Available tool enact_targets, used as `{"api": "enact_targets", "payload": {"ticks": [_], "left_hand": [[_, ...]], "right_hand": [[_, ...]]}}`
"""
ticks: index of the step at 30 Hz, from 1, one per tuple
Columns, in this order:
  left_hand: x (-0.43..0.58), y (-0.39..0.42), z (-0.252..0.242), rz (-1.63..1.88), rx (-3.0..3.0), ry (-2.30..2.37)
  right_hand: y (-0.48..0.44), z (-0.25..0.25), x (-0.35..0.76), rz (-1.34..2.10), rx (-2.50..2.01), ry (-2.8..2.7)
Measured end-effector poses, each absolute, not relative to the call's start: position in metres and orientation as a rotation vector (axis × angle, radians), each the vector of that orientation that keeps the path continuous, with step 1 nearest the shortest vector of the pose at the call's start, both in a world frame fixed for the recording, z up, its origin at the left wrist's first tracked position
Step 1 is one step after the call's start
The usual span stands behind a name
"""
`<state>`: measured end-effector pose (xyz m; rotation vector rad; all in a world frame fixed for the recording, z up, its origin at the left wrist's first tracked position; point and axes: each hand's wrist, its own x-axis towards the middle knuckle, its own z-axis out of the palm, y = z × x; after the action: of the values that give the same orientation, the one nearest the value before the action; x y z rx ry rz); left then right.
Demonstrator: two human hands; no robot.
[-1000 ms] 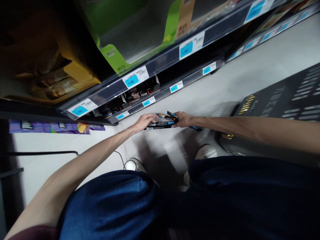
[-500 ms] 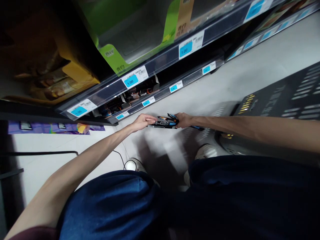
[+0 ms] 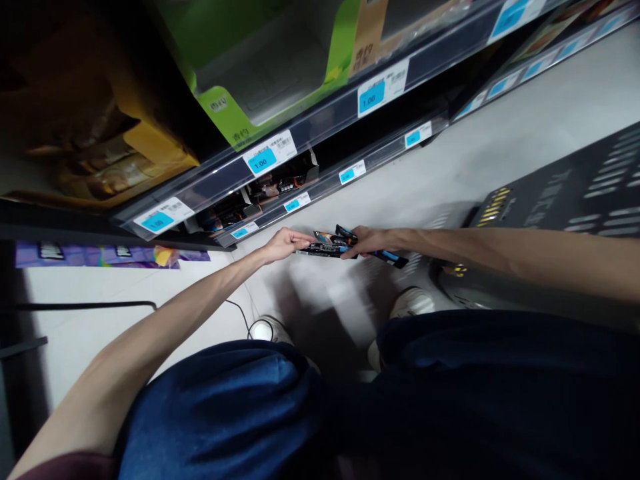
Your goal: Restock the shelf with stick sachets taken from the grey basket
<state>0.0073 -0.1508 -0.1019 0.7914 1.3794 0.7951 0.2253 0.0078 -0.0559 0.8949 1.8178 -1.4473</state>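
Note:
Out in front of the shelf, my right hand (image 3: 369, 241) is closed around several slim black packets (image 3: 327, 250) with blue and orange markings. They fan out a little to its left, and a blue-and-black end juts out below the wrist. My left hand (image 3: 286, 245) pinches the left tip of the lowest packet between thumb and fingers, so both hands hold the bunch. Similar dark packets in open boxes (image 3: 285, 185) lie on the bottom shelf just above my hands. The printing on the packets is too small to read.
A shelf edge with price tags (image 3: 263, 160) runs diagonally above my hands. Higher up are a green display box (image 3: 220, 110) and a yellow box (image 3: 160, 157) of wrapped snacks. A dark grey crate (image 3: 530, 200) stands at right. My knees and shoes are below.
My right hand has shifted slightly and its thumb now reaches across the packets. The packets are spread differently, with more of the blue end showing at right. My left hand stays in place.

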Motion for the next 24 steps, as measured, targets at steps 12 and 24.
{"api": "enact_targets", "payload": {"ticks": [12, 24], "left_hand": [[0.008, -0.149, -0.093, 0.812, 0.816, 1.391], [0.016, -0.147, -0.089, 0.576, 0.754, 1.409]], "right_hand": [[0.022, -0.073, 0.234, -1.802, 0.873, 1.533], [0.023, -0.081, 0.232, -1.633, 0.983, 1.733]]}}
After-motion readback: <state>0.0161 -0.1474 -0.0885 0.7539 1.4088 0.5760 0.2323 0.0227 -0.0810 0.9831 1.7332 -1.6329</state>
